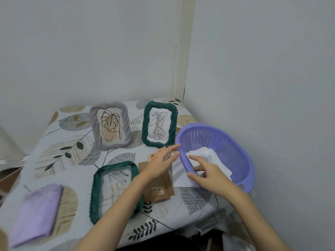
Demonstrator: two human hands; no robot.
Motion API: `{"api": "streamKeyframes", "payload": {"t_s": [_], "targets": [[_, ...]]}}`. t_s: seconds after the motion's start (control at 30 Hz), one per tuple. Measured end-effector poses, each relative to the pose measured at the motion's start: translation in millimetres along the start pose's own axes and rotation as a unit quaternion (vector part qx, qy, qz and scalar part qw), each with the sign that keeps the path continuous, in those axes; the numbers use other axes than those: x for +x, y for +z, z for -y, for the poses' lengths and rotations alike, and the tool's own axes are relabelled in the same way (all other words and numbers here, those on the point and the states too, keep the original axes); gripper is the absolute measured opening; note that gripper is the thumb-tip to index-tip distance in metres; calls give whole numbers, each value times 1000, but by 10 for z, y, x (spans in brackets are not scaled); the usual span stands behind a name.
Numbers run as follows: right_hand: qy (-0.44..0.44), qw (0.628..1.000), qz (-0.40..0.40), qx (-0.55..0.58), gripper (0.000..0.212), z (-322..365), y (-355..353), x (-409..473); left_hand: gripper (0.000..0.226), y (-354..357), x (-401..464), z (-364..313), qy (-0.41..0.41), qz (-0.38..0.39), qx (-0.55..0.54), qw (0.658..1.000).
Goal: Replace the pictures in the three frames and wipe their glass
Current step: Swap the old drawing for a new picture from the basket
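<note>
A lilac frame [110,125] with a leaf drawing and a green frame [160,124] with a scribble drawing stand upright at the back. A second green frame [114,189] lies flat near the front, with no back on it. Its brown backing board [159,187] lies beside it. My right hand [206,171] reaches into the purple basket [235,147] and touches a white picture of a cat [208,158] with straight fingers. My left hand [161,158] hovers with straight fingers by the basket's rim, above a white sheet [179,175] on the table.
A folded lilac cloth [36,214] lies at the front left. The table [72,151] wears a leaf-patterned cover and stands in a corner, with walls behind and to the right. Its front edge is close to me.
</note>
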State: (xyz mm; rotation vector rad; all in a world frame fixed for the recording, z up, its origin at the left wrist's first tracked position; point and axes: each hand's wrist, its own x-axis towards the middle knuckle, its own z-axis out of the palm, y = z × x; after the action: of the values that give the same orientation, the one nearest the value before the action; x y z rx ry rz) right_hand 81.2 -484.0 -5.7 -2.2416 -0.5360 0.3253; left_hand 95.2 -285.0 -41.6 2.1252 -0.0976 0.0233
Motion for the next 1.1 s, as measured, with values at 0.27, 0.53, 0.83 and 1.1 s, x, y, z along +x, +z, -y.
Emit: {"api": "streamKeyframes", "payload": {"t_s": [0.27,0.53,0.83,1.1], "targets": [[143,985,-72,-67,55,-326,-371,307,70,39,-77,-177,-32,10,-21,999],[235,946,-3,-223,122,-476,-369,506,74,75,-148,-161,-25,-10,-51,998],[246,944,-126,-181,47,-493,-431,479,76,64,-147,-179,-15,-7,-45,999],[135,963,-227,-57,10,-365,-481,424,73,37,-50,-172,-55,46,-131,989]]}}
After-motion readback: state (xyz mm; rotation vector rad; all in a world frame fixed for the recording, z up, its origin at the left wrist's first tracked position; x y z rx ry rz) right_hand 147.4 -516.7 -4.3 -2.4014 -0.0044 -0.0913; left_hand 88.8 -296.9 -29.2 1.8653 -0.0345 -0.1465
